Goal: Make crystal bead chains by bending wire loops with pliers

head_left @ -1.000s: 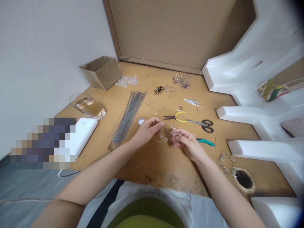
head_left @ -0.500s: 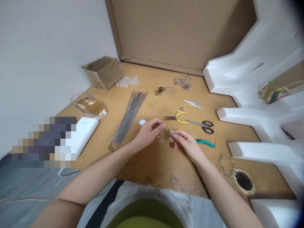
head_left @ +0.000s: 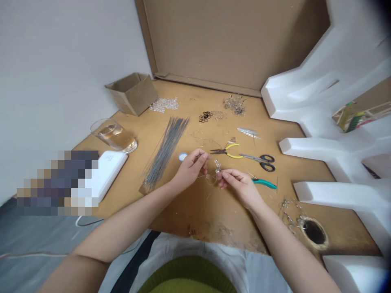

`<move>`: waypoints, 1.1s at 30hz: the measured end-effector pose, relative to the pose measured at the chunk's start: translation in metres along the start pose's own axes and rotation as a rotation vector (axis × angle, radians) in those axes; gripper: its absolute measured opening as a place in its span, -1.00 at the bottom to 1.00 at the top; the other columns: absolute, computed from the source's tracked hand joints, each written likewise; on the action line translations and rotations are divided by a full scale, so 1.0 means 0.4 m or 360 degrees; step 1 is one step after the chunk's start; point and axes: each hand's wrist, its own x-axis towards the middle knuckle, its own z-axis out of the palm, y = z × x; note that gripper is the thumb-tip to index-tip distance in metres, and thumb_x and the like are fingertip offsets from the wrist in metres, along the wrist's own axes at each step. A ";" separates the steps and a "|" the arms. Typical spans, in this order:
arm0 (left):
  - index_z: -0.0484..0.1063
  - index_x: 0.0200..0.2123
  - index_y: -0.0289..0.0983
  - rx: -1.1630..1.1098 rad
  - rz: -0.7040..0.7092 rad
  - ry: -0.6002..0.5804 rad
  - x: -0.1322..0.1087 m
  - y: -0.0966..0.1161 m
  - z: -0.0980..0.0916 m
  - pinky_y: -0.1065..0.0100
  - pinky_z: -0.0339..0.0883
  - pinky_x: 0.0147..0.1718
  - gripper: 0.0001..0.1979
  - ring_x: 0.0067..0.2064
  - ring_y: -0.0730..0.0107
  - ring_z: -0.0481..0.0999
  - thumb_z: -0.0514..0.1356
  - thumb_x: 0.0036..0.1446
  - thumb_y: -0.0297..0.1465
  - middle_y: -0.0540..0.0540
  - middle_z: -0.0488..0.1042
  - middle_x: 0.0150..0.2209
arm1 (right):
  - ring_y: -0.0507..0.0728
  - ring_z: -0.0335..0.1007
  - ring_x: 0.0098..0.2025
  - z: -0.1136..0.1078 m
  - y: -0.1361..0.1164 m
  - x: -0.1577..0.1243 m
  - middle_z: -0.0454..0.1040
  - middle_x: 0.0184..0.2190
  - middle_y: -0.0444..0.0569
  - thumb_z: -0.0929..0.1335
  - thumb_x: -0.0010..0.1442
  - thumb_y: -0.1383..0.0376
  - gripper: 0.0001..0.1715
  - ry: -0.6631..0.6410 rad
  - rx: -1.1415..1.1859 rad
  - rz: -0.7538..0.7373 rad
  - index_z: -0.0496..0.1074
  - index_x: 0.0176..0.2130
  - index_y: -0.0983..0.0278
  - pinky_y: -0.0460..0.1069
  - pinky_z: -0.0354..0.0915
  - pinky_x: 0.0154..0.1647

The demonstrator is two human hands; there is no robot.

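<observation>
Between my hands is a thin wire strung with clear beads (head_left: 218,164). My right hand (head_left: 236,184) is closed, thumb and forefinger pinching the beaded wire just below its upper beads. My left hand (head_left: 193,166) is pinched too, its fingertips on a fine wire that curves over toward the right hand. More clear beads hang near the left fingertips, too small to make out well. Close behind the hands lie yellow-handled pliers (head_left: 225,151). A teal tool handle (head_left: 265,183) pokes out beside my right hand, its front end hidden by the hand.
Grey wires (head_left: 167,152) lie bundled at left, near a tilted-looking glass of drink (head_left: 116,136) and a white power bank (head_left: 105,173). Behind are a cardboard box (head_left: 132,93), clear beads (head_left: 165,104) and black rings (head_left: 205,117). Scissors (head_left: 259,160) and white foam (head_left: 305,148) are at right; a hole (head_left: 315,232) opens nearby.
My left hand has shifted slightly left and up. The beads above my right fingertips now stand a little higher and farther left, and the right fingers have moved down slightly.
</observation>
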 end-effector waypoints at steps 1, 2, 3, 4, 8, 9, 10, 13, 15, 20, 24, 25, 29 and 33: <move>0.25 -0.37 -0.26 0.0048 0.0045 0.0014 -0.003 -0.003 0.001 0.47 0.22 -0.54 -0.71 -0.57 0.56 0.32 0.06 0.18 -0.14 0.11 0.23 -0.60 | 0.02 0.40 -0.45 0.000 0.001 0.000 0.51 -0.45 -0.06 0.39 0.05 0.06 -0.67 0.0001 0.0022 0.0010 0.51 -0.35 0.28 -0.03 0.34 -0.35; 0.24 -0.37 -0.26 0.0097 0.0082 0.0022 -0.005 -0.006 0.003 0.47 0.21 -0.54 -0.71 -0.57 0.55 0.30 0.04 0.20 -0.14 0.11 0.23 -0.61 | 0.02 0.40 -0.46 0.002 0.002 0.000 0.51 -0.44 -0.07 0.40 0.04 0.06 -0.68 0.0015 0.0036 0.0019 0.51 -0.36 0.27 -0.03 0.34 -0.36; 0.23 -0.37 -0.25 0.0144 0.0106 0.0025 -0.008 -0.008 0.003 0.47 0.20 -0.54 -0.72 -0.57 0.55 0.30 0.02 0.21 -0.15 0.11 0.23 -0.61 | 0.02 0.40 -0.46 0.003 0.003 -0.001 0.51 -0.43 -0.07 0.41 0.03 0.06 -0.68 0.0037 0.0044 0.0026 0.50 -0.36 0.27 -0.03 0.34 -0.36; 0.22 -0.37 -0.25 0.0189 0.0119 0.0028 -0.011 -0.009 0.004 0.46 0.19 -0.53 -0.72 -0.56 0.54 0.29 0.00 0.23 -0.16 0.11 0.23 -0.61 | 0.02 0.39 -0.47 0.006 0.002 -0.002 0.51 -0.42 -0.07 0.41 0.03 0.06 -0.68 0.0063 0.0047 0.0028 0.50 -0.36 0.27 -0.03 0.34 -0.37; 0.21 -0.38 -0.24 0.0367 0.0158 0.0040 -0.017 -0.009 0.003 0.46 0.18 -0.51 -0.73 -0.55 0.54 0.30 -0.02 0.24 -0.18 0.10 0.25 -0.60 | 0.01 0.38 -0.52 0.017 -0.006 -0.009 0.50 -0.47 -0.08 0.41 0.02 0.06 -0.68 0.0151 -0.0029 0.0023 0.49 -0.39 0.28 -0.04 0.31 -0.39; 0.21 -0.37 -0.25 0.0399 0.0155 0.0035 -0.017 -0.008 0.003 0.46 0.19 -0.51 -0.74 -0.55 0.54 0.30 -0.02 0.24 -0.18 0.09 0.26 -0.60 | 0.01 0.38 -0.52 0.019 -0.009 -0.010 0.49 -0.50 -0.09 0.42 0.01 0.06 -0.68 0.0164 -0.0070 0.0028 0.48 -0.40 0.28 -0.04 0.30 -0.38; 0.22 -0.36 -0.25 0.0411 0.0139 0.0021 -0.016 -0.008 0.002 0.46 0.19 -0.51 -0.74 -0.55 0.54 0.30 -0.01 0.24 -0.18 0.09 0.27 -0.60 | 0.01 0.38 -0.52 0.021 -0.011 -0.010 0.48 -0.52 -0.10 0.42 0.00 0.07 -0.69 0.0171 -0.0104 0.0042 0.47 -0.40 0.28 -0.05 0.30 -0.37; 0.22 -0.35 -0.25 0.0344 0.0039 -0.0046 -0.012 -0.008 0.002 0.46 0.20 -0.53 -0.75 -0.56 0.53 0.32 0.00 0.23 -0.19 0.09 0.27 -0.61 | 0.01 0.38 -0.54 0.024 -0.014 -0.010 0.45 -0.58 -0.16 0.47 -0.07 0.10 -0.69 0.0167 -0.0093 0.0107 0.42 -0.42 0.26 -0.06 0.30 -0.39; 0.22 -0.38 -0.25 0.0333 0.0011 -0.0083 -0.011 -0.007 0.004 0.47 0.21 -0.54 -0.75 -0.57 0.53 0.31 0.00 0.22 -0.19 0.09 0.26 -0.62 | 0.00 0.36 -0.58 0.023 -0.012 -0.008 0.43 -0.60 -0.18 0.48 -0.11 0.10 -0.65 0.0151 -0.0064 0.0140 0.37 -0.44 0.25 -0.07 0.28 -0.46; 0.25 -0.42 -0.27 0.0521 -0.0075 -0.0359 -0.020 0.001 0.013 0.50 0.13 -0.59 -0.76 -0.62 0.56 0.24 0.02 0.20 -0.23 0.10 0.25 -0.67 | -0.04 0.21 -0.69 0.016 -0.003 -0.006 0.35 -0.68 -0.21 0.43 -0.05 0.01 -0.60 0.0210 -0.0305 0.0095 0.31 -0.48 0.25 -0.12 0.13 -0.62; 0.25 -0.42 -0.28 0.0391 -0.0183 -0.0431 -0.022 0.007 0.017 0.52 0.12 -0.60 -0.75 -0.63 0.57 0.24 0.02 0.18 -0.23 0.10 0.29 -0.66 | -0.04 0.19 -0.67 0.014 -0.004 -0.006 0.32 -0.71 -0.21 0.40 -0.02 -0.01 -0.60 0.0213 -0.0429 0.0014 0.31 -0.48 0.26 -0.12 0.13 -0.59; 0.25 -0.42 -0.29 0.0345 -0.0219 -0.0438 -0.021 0.008 0.018 0.52 0.13 -0.60 -0.75 -0.63 0.57 0.25 0.02 0.17 -0.22 0.09 0.30 -0.65 | -0.04 0.21 -0.65 0.008 -0.008 -0.006 0.34 -0.69 -0.20 0.39 0.00 -0.01 -0.60 0.0205 -0.0438 -0.0004 0.33 -0.48 0.27 -0.11 0.15 -0.57; 0.28 -0.44 -0.31 0.0265 -0.0340 -0.0485 -0.026 0.008 0.022 0.51 0.17 -0.60 -0.74 -0.60 0.54 0.33 0.07 0.11 -0.22 0.05 0.34 -0.63 | -0.01 0.28 -0.59 -0.064 -0.050 -0.009 0.41 -0.57 -0.14 0.36 0.04 0.01 -0.63 0.0422 -0.0513 -0.0090 0.40 -0.42 0.28 -0.09 0.22 -0.51; 0.27 -0.46 -0.31 0.0222 -0.0481 -0.0720 -0.042 -0.006 0.032 0.48 0.26 -0.58 -0.78 -0.58 0.50 0.40 0.08 0.07 -0.25 0.03 0.37 -0.60 | 0.09 0.38 -0.47 -0.184 -0.132 -0.014 0.50 -0.47 -0.03 0.31 0.09 0.03 -0.64 0.0858 -0.1032 -0.0150 0.45 -0.32 0.27 -0.03 0.27 -0.42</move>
